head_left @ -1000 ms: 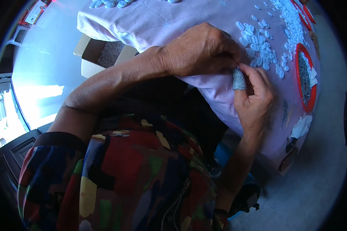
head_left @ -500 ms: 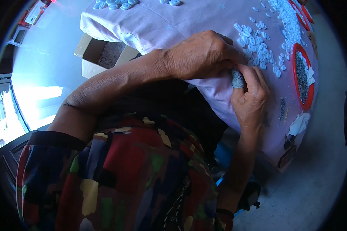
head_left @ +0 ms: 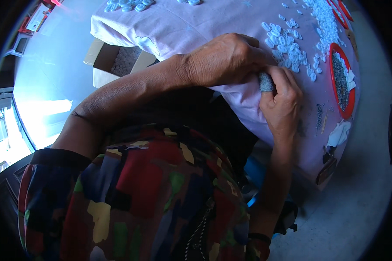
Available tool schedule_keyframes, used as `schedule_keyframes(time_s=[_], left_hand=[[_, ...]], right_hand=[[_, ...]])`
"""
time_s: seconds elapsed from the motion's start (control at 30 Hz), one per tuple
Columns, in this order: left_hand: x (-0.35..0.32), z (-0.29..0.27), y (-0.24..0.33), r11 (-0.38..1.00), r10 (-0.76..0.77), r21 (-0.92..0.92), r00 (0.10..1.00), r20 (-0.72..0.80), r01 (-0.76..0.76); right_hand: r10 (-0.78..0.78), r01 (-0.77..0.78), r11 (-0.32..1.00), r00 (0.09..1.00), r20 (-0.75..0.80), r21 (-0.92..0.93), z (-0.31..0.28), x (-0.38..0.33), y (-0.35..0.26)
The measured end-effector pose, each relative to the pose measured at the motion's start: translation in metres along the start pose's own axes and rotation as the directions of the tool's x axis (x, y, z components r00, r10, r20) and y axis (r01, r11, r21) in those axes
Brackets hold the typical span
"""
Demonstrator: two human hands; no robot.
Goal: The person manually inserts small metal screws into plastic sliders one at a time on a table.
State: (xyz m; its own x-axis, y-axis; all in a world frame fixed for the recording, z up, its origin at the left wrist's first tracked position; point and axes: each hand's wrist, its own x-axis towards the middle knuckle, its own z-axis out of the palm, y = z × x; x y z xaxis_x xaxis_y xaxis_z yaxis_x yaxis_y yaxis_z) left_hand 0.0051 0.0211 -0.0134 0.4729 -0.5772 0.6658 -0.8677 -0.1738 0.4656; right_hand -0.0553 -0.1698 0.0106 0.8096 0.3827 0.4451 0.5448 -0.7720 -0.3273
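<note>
While the left hand [head_left: 224, 58] closed over it, the right hand [head_left: 282, 101] pinched the upright grey fingertip cover [head_left: 266, 82] between them.

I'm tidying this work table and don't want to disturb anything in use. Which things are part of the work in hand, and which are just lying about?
In use:
left hand
right hand with grey fingertip cover
small white pieces beside the hands

Lying about:
red tray
cardboard box on the floor
white pieces at the far edge
</note>
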Motion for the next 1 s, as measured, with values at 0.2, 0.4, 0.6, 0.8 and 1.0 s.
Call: schedule_keyframes(time_s=[0.2,0.4,0.6,0.8,1.0], left_hand=[[0.005,-0.01,-0.007,0.91,-0.272,-0.278,0.949,0.158,0.307],[0.007,-0.011,-0.011,0.809,-0.355,-0.406,0.903,0.24,0.426],[0.009,-0.014,-0.012,0.794,-0.302,-0.453,0.909,0.285,0.406],[0.007,-0.014,-0.012,0.74,-0.297,-0.527,0.906,0.3,0.417],[0.006,-0.019,-0.012,0.642,-0.253,-0.634,0.9,0.355,0.43]], right_hand=[[0.165,-0.152,0.933,0.986,-0.011,0.325,0.002,-0.007,0.016],[0.107,-0.074,0.936,0.991,-0.076,0.344,0.002,-0.007,0.006],[0.019,0.017,0.966,0.99,-0.138,0.256,0.005,-0.007,0.01],[-0.041,0.093,0.97,0.973,-0.226,0.223,0.007,-0.007,0.009],[-0.062,0.118,0.971,0.965,-0.254,0.21,0.006,-0.009,0.009]])
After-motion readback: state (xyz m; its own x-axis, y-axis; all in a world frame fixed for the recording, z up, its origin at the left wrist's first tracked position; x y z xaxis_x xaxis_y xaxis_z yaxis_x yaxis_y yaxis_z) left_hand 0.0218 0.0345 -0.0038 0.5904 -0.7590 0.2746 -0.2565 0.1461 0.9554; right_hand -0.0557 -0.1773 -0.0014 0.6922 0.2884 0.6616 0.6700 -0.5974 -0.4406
